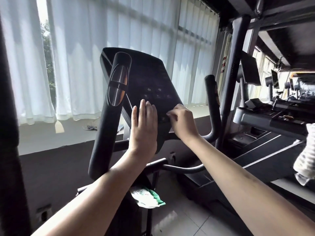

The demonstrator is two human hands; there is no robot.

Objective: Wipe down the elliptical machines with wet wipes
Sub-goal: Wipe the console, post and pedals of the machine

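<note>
I record left hand (144, 126) flat, released, against the console (144, 74), right hand (182, 121) curled, grasp indeterminable; handlebar (109, 125) crowds left; wipes pack (148, 196) print unreadable.

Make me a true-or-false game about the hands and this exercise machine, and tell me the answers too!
1. The left hand is held flat, fingers straight, against the console. True.
2. The pack of wet wipes is in the right hand. False: it lies low on the machine, below both arms.
3. The curtains at the window are white. True.
4. The right hand's fingers are spread out straight. False: they are curled at the console's lower edge.
</note>
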